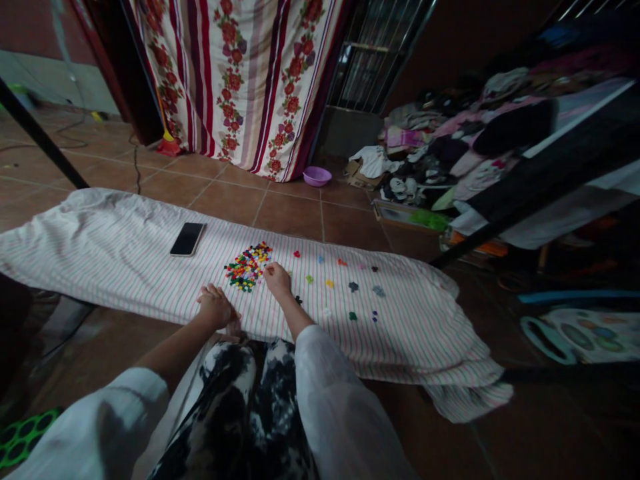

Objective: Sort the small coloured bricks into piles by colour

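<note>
A mixed pile of tiny coloured pieces [246, 268], possibly beads, lies on a striped cloth [135, 250]. At the pile's right edge is my right hand [278, 281], its thumb and fingers pinched together; whatever is between them is too small to make out. My left hand [216, 308] rests at the cloth's near edge, fingers laid out below the pile. To the right sit small groups sorted by colour, among them grey pieces [379, 291], dark grey pieces [353, 287], green pieces [353, 316], yellow pieces [330, 284] and red pieces [297, 254].
A phone [188, 239] lies on the cloth left of the pile. Beyond are a floral curtain [255, 87], a purple basin [317, 176] and a red dustpan [169, 146] on the tiled floor. Clothes [465, 133] are heaped at the right, behind a dark slanting bar [500, 227].
</note>
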`<state>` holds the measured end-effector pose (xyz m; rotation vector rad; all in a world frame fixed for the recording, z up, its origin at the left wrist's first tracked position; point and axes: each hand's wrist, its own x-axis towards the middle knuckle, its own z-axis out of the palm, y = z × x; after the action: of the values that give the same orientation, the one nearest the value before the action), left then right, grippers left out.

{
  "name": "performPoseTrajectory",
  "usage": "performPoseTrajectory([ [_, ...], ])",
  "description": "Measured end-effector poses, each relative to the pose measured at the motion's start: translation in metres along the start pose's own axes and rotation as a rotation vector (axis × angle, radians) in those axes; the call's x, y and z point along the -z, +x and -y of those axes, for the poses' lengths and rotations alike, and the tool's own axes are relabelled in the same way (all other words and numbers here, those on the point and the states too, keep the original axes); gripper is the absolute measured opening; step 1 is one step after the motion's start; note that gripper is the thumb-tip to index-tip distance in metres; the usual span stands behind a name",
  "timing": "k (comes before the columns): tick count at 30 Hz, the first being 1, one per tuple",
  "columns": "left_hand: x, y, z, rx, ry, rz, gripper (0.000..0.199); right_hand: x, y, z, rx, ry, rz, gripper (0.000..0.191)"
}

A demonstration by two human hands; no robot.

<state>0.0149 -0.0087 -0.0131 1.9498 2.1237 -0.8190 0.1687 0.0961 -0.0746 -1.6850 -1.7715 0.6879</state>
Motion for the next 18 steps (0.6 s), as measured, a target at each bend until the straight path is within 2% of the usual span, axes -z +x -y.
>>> performPoseTrajectory([
  [4, 0.000, 0.001, 0.001, -0.019, 0.008, 0.019, 0.091, 0.010, -0.007, -0.003, 0.054, 0.145, -0.048, 0.020],
  [10, -0.003, 0.004, 0.002, -0.020, -0.005, 0.011, 0.092, 0.033, -0.019, -0.017, 0.040, 0.306, -0.104, 0.018],
  [14, -0.005, 0.006, 0.003, -0.017, -0.008, 0.008, 0.095, 0.053, -0.034, -0.039, 0.079, 0.365, -0.164, 0.018],
  [18, -0.007, 0.006, 0.005, -0.028, 0.010, -0.017, 0.098, 0.078, -0.055, -0.072, 0.086, 0.343, -0.285, 0.021],
])
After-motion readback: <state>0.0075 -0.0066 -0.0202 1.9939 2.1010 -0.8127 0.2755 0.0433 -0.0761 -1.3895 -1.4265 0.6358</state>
